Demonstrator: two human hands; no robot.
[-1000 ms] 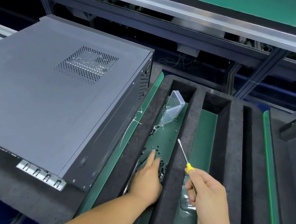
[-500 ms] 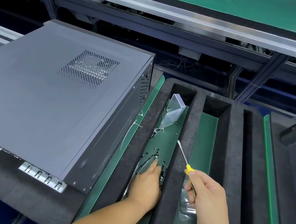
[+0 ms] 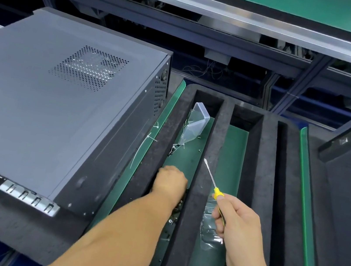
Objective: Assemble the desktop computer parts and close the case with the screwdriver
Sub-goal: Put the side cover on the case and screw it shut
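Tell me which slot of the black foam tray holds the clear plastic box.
The leftmost slot, beside the grey computer case; the clear plastic box leans at its far end.

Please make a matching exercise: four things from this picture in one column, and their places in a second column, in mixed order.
1. screwdriver
2. clear box
3. case
4. plastic bag

a. far end of the left slot
b. second slot, under the right hand
c. held in the right hand
d. left of the foam tray

Pairs: 1-c, 2-a, 3-d, 4-b
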